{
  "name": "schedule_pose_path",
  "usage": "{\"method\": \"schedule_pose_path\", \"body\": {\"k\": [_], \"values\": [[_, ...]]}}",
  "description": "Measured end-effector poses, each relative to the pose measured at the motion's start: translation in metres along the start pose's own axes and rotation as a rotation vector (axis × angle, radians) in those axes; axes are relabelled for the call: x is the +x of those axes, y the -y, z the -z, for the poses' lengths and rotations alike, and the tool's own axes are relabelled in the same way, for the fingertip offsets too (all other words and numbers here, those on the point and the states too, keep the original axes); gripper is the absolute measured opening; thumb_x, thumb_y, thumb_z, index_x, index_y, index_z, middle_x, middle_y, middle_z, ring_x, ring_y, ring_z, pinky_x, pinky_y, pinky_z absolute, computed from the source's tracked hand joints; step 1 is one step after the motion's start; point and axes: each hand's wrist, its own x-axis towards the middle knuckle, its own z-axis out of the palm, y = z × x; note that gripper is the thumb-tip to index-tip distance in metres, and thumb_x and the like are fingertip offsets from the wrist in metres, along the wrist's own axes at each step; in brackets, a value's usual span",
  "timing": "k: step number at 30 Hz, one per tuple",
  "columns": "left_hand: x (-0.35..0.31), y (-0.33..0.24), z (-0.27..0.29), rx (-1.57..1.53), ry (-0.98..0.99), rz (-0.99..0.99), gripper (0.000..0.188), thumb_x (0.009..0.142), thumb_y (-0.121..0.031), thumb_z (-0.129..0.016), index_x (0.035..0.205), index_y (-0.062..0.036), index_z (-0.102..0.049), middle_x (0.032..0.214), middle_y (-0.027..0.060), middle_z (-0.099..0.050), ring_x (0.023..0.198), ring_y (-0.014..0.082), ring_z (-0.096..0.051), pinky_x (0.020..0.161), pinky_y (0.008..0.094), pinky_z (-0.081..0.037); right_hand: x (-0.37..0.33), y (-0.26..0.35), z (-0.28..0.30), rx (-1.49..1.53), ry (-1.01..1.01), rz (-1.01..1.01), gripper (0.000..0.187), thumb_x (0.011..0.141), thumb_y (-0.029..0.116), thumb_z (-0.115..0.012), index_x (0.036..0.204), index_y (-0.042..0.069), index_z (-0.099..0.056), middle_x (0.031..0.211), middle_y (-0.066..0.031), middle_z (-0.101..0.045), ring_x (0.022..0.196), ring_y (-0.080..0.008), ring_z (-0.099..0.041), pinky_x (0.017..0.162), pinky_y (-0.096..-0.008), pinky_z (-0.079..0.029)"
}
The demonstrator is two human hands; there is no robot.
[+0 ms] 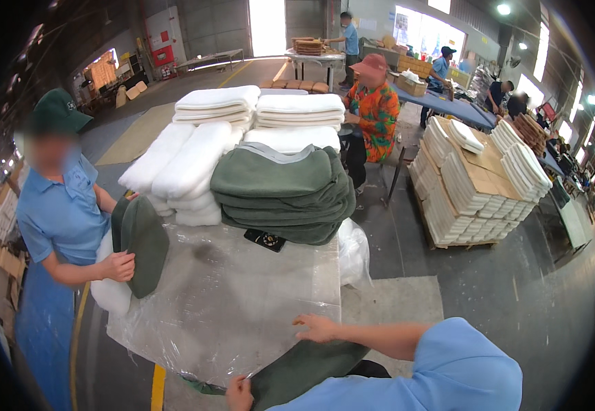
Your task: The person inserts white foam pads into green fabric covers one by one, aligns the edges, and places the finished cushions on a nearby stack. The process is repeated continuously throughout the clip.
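A dark green fabric cushion cover (297, 373) lies across the near edge of the plastic-wrapped table (242, 294), right against my body. My left hand (240, 394) is closed on its left end; the lower part of the hand is cut off by the frame. Just above the cover's far edge, my right hand (318, 328) reaches over the tabletop with its fingers apart and nothing in them. Farther back sits a stack of similar green covers (277, 185), with a small black card-like item (264, 240) at its foot.
White folded padding (201, 157) is piled behind and left of the green stack. At the left, a co-worker (61, 192) holds another green cover (143, 243) with white padding. A person in a patterned shirt (374, 109) sits beyond. A loaded pallet (475, 185) stands right.
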Motion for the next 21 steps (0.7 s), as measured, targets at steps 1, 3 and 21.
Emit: {"method": "schedule_pose_path", "body": {"k": [1, 3, 21], "values": [[-0.003, 0.002, 0.008, -0.087, -0.031, 0.057, 0.037, 0.104, -0.039, -0.057, 0.121, -0.0101, -0.072, 0.118, 0.0264, -0.072, 0.11, 0.0448, -0.068, 0.092, 0.0558, -0.054, -0.019, 0.028, 0.013, -0.143, 0.049, 0.198, 0.061, 0.099, 0.03, -0.068, 0.153, 0.009, -0.048, 0.149, -0.0186, -0.056, 0.109, -0.0311, -0.069, 0.099, -0.0476, -0.054], [-0.011, 0.005, 0.021, -0.306, -0.02, 0.211, 0.036, 0.104, -0.039, -0.058, 0.122, -0.0112, -0.07, 0.118, 0.0241, -0.072, 0.109, 0.0434, -0.068, 0.09, 0.0552, -0.054, -0.067, 0.075, 0.036, -0.072, 0.514, 0.246, 0.073, 0.094, 0.025, -0.072, 0.159, 0.014, -0.041, 0.157, -0.0191, -0.045, 0.13, -0.0346, -0.058, 0.107, -0.0484, -0.049], [0.069, -0.131, 0.046, -1.032, -0.137, 0.07, 0.055, 0.104, -0.036, -0.068, 0.151, -0.0146, -0.047, 0.141, 0.0067, -0.062, 0.117, 0.0265, -0.063, 0.093, 0.0459, -0.051, -0.141, 0.102, 0.064, 0.219, -0.392, 0.184, 0.05, 0.088, 0.026, -0.081, 0.13, 0.003, -0.066, 0.101, -0.0137, -0.078, 0.087, -0.026, -0.075, 0.079, -0.0419, -0.058]]}}
